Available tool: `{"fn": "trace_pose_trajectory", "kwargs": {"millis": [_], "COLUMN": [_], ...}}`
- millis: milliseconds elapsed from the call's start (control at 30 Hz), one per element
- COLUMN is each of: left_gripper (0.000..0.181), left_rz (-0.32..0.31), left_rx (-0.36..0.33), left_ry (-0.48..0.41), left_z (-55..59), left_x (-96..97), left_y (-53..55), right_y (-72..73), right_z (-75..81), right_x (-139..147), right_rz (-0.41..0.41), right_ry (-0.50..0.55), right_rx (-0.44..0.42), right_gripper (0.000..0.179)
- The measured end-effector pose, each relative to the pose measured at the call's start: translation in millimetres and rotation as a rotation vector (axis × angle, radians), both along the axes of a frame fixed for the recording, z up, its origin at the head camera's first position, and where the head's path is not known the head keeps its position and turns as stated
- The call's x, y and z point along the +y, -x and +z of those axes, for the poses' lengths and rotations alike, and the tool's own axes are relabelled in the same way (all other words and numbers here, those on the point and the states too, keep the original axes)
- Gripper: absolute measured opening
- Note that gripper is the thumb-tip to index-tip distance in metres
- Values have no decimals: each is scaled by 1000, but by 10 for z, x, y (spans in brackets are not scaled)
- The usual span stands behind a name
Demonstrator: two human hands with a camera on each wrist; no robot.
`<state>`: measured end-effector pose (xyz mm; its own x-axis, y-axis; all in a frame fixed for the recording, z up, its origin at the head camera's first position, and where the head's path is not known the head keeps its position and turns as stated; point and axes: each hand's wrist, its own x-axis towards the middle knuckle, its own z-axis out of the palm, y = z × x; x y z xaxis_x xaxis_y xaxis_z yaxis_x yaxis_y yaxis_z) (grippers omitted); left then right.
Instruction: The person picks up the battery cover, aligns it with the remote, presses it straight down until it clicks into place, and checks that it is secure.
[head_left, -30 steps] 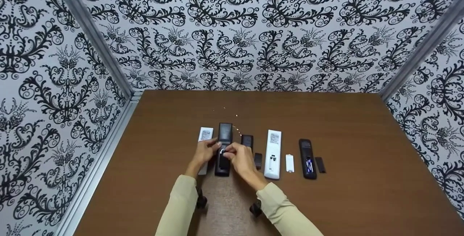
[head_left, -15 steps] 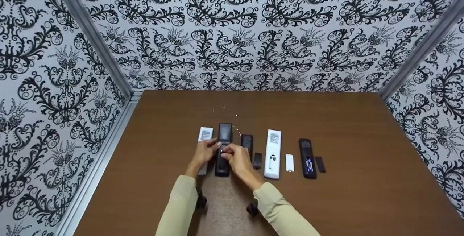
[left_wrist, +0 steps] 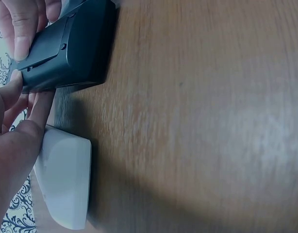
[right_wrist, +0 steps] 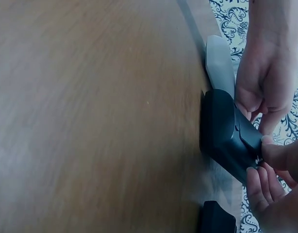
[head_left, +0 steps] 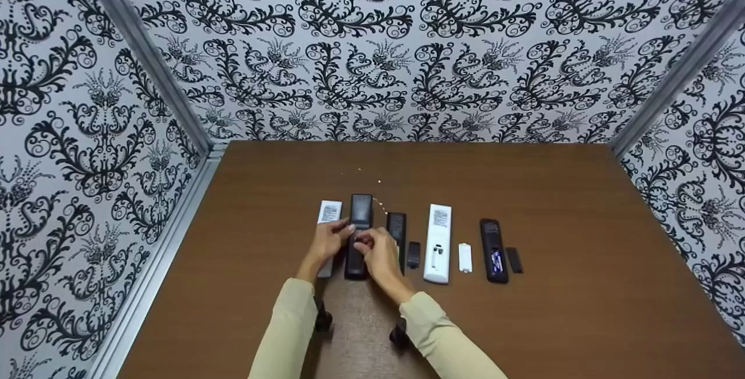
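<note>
In the head view a black remote control (head_left: 361, 209) lies back side up on the brown table. My left hand (head_left: 326, 245) holds it from the left, thumb on top and fingers along its side. From the right, my right hand (head_left: 379, 255) pinches the far end of its battery cover (left_wrist: 46, 42). That end sits slightly raised from the remote, as both wrist views show. The fingers hide most of the compartment. A white remote (head_left: 330, 211) lies under and beside my left hand. Partly behind my right hand is a smaller black remote (head_left: 396, 225).
Farther right are a small black cover (head_left: 414, 255), a larger white remote (head_left: 439, 222) with its compartment uncovered, a white cover (head_left: 465, 258), a black remote (head_left: 493, 239) with batteries showing, and a dark cover (head_left: 514, 260). Patterned walls (head_left: 372, 76) bound the table.
My right hand has shifted slightly left over the black remote, and its battery cover appears lower. The silvery glint in the compartment has gone from sight. My left hand keeps its hold.
</note>
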<state>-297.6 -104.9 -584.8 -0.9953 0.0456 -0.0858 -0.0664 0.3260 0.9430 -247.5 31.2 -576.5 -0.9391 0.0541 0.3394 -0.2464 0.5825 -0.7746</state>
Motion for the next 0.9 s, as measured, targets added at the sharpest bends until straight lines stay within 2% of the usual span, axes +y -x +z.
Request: {"fn": "trace_pose_trajectory", "kwargs": {"millis": [100, 267, 367, 500, 700, 900], "left_gripper": [37, 37, 37, 37, 37, 37], "left_rz": [-3, -4, -3, 5, 1, -6], "left_rx": [9, -20, -38, -40, -27, -9], "left_ry": [-18, -83, -122, -99, -21, -43], "left_z": [2, 2, 5, 15, 14, 13], "left_x": [-5, -6, -7, -9, 1, 12], "left_y": [6, 6, -2, -21, -24, -17], "right_y": [2, 10, 17, 17, 15, 29], "right_z": [-1, 10, 11, 4, -10, -13], "right_x": [-34, -89, -110, -114, -88, -75], "right_rz": [-50, -114, -102, -65, -55, -37], "right_ry": [51, 200, 285, 360, 386, 422], "right_rx": [-34, -166, -257, -336, -356, -336], "right_gripper": [20, 43, 52, 53, 51, 50]}}
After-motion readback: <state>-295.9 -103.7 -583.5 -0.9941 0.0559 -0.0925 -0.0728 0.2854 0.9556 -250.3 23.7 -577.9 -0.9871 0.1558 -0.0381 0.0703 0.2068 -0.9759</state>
